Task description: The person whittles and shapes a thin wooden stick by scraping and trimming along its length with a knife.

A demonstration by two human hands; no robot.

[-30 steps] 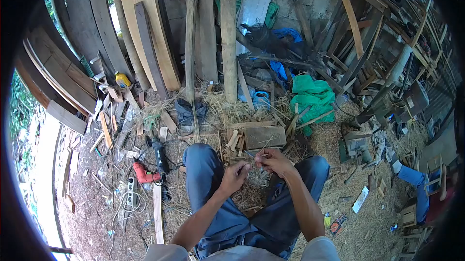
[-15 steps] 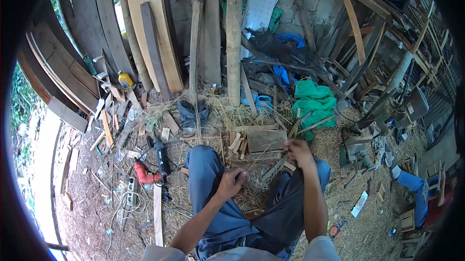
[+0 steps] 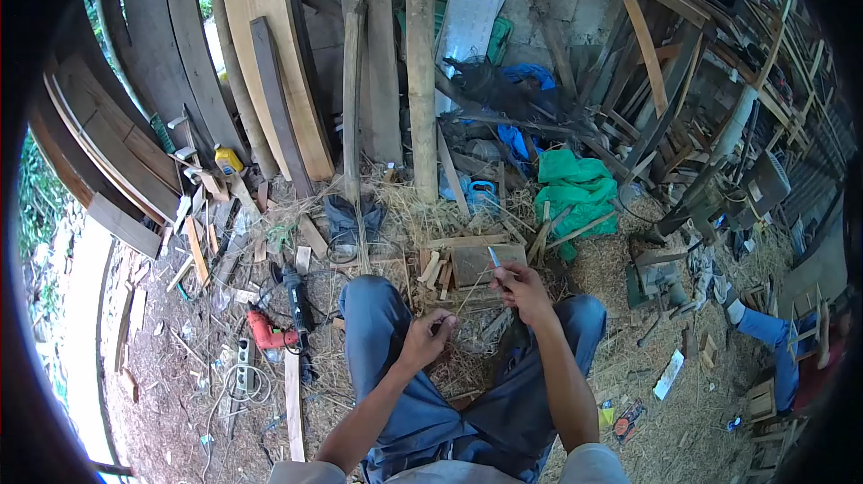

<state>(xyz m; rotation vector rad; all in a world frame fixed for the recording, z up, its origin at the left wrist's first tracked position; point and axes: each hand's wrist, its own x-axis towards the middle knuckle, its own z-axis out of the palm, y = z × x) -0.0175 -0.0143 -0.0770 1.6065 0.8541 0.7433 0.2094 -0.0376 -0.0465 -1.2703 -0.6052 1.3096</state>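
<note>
My left hand (image 3: 429,338) is closed in a pinch above my left knee, on one end of a thin, light-coloured strip (image 3: 471,295). The strip slants up and right toward my right hand (image 3: 521,293). That hand is closed round a small knife (image 3: 494,257), its pale blade pointing up and left; its handle is hidden in the fingers. Strip and blade lie close together, but whether they touch I cannot tell. Just beyond my hands a flat wooden block (image 3: 476,261) sits on the ground between my knees, with short wood offcuts (image 3: 433,266) at its left.
A red power tool (image 3: 268,331), a dark angle grinder (image 3: 297,295) and a power strip (image 3: 243,367) lie at left. Green netting (image 3: 575,187) is heaped ahead on the right. Boards (image 3: 270,53) lean at the back. Another person's leg (image 3: 764,327) shows at far right.
My right hand has moved left and slightly down, nearer my left hand, and the knife blade now shows. My left hand has barely moved. The view has shifted slightly.
</note>
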